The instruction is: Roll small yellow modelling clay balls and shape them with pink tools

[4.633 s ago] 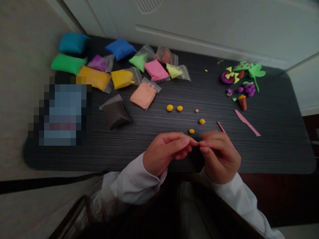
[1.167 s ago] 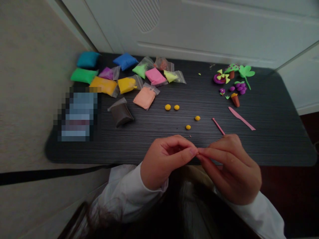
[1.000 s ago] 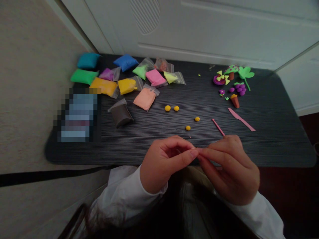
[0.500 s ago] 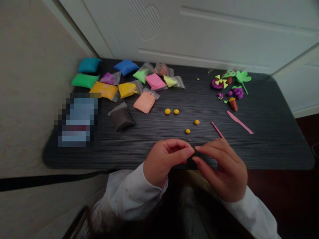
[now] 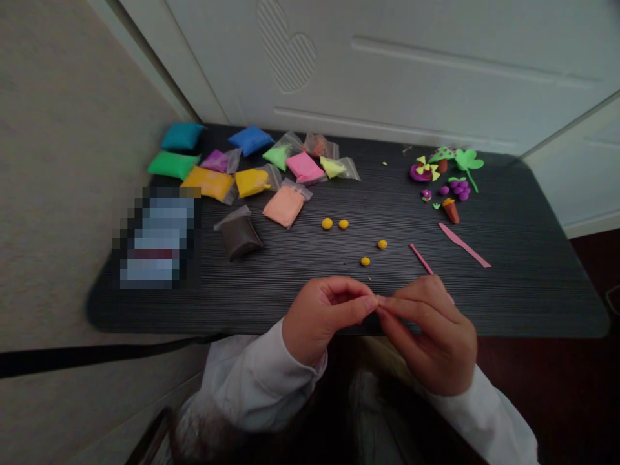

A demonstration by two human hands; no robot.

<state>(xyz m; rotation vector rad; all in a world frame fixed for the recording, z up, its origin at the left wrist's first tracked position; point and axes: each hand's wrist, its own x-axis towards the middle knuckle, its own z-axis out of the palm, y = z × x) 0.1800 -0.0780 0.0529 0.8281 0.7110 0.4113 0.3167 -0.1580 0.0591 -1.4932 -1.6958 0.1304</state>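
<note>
My left hand (image 5: 322, 320) has its thumb and forefinger pinched together over the front edge of the dark table (image 5: 290, 290). Against those fingertips press the closed thumb and forefinger of my right hand (image 5: 431, 336). Between them is a tiny piece of peach clay, almost wholly covered by the fingers. A yellow clay ball (image 5: 365, 261) lies just beyond the fingertips, and a speckled yellow ball (image 5: 382, 244) sits farther right. Two more yellow balls, one of them a larger ball (image 5: 327, 223), rest side by side to the left. A thin pink stick tool (image 5: 420, 258) runs partly behind my right hand.
A pink clay knife (image 5: 464, 245) lies at the right. Behind it stand clay figures, among them a purple grape bunch (image 5: 460, 188) and a green clover (image 5: 468, 160). Several clay bags, such as a peach bag (image 5: 285, 204), and a blurred-out phone-like object (image 5: 159, 239) fill the left.
The small peach ball has gone from the table since the earliest frame; a tiny crumb lies near the fingers. My right fingertips parted half a second ago and are now closed against the left ones.
</note>
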